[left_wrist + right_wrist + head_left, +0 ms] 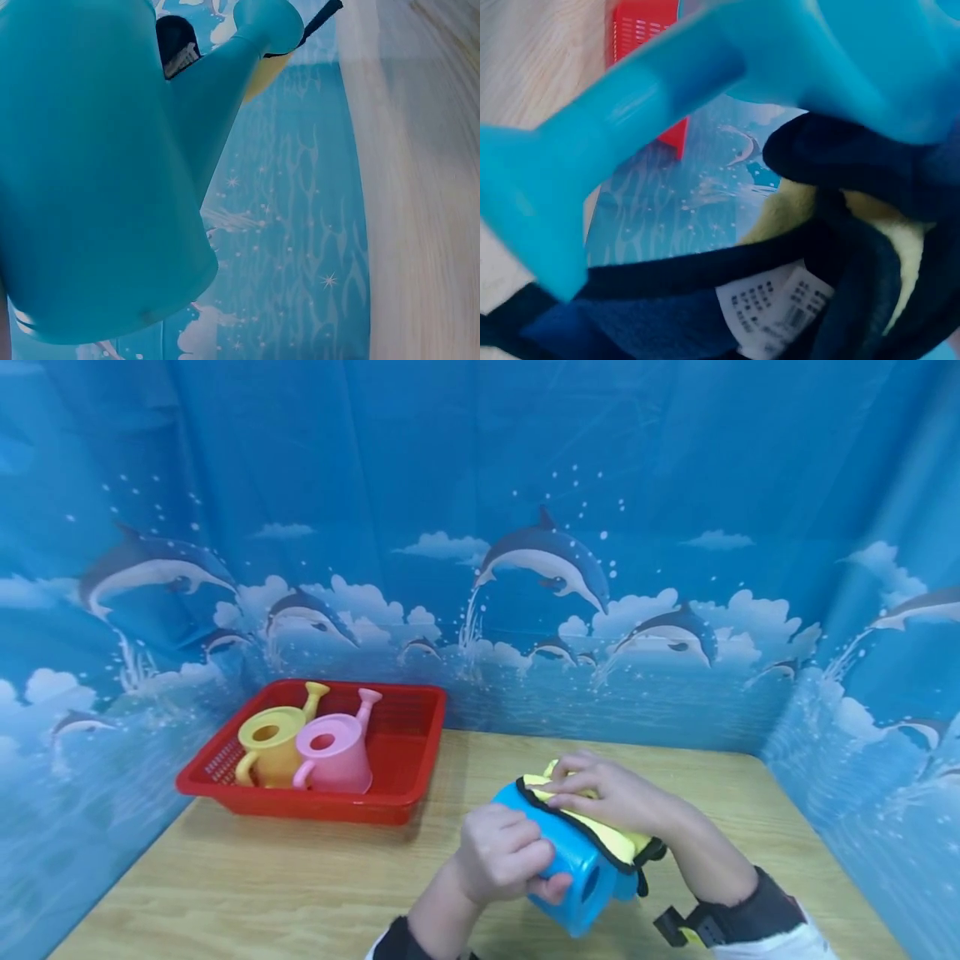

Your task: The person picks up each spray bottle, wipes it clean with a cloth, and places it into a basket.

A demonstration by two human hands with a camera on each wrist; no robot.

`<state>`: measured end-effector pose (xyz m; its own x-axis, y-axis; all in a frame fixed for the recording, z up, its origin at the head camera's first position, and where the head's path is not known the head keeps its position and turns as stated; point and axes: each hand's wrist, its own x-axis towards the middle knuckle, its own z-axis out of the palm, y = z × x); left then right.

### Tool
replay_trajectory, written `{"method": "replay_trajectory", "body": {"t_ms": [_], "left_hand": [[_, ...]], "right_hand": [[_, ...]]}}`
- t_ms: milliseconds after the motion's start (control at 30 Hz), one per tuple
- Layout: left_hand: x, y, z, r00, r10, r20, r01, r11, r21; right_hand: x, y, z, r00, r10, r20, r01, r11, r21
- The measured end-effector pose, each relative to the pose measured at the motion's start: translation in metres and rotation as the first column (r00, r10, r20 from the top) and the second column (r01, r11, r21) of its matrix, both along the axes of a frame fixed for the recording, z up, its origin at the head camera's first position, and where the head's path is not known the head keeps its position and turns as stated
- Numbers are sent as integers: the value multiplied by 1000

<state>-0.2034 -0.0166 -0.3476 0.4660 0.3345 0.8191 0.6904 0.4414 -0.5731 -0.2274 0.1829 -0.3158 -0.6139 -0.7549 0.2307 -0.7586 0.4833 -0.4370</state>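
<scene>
Tilted above the wooden table is a blue toy watering can [573, 852], its top opening turned down toward the lower right of the head view. My left hand [501, 853] grips it from the left, fingers curled and the thumb near the top; the handle is hidden. My right hand [611, 789] holds a yellow cloth [611, 837] with black edging against the can's upper side. The right wrist view shows the cloth's dark blue underside, a white label [772, 307] and the can's spout [660, 97]. Both hands are largely out of the wrist views.
A red basket [408, 797] stands at the back left of the wooden table [300, 877]. Inside it are a yellow watering can [281, 760] and a pink watering can [341, 764], side by side. A blue dolphin-print curtain [465, 485] surrounds the table's back and sides.
</scene>
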Motion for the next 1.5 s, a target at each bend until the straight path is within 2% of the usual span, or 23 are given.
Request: {"method": "replay_trajectory", "body": {"t_ms": [133,267,433,567,700,833,1000,1167,1300,1500], "left_hand": [[0,-4,4,1000,-9,-25,9,1000,5],[1,-8,9,999,-12,-45,12,1000,4],[6,-8,15,996,-23,-87,23,1000,-2],[11,-6,20,992,-38,-124,39,999,8],[13,-5,25,984,-42,-172,45,999,11],[14,-5,27,981,-48,-188,50,999,10],[15,-5,24,984,-47,-175,49,999,11],[17,-6,21,989,-50,-136,52,999,14],[15,-7,18,991,-72,-111,75,997,21],[12,-13,21,993,-72,-92,76,996,43]], "right_hand": [[4,10,0,999,21,-32,-21,999,-30],[14,21,5,1000,9,-25,-11,999,-50],[29,32,14,998,25,-53,-28,997,-73],[33,33,19,996,23,-85,-30,997,-75],[29,24,19,997,0,-76,-4,998,-56],[20,12,16,999,-36,-11,36,998,-43],[4,-1,9,999,-44,18,44,999,-25],[-7,-11,2,997,-52,65,56,997,-59],[-8,-15,0,993,-72,93,79,994,-76],[-6,-8,0,996,-69,62,73,995,-69]]}}
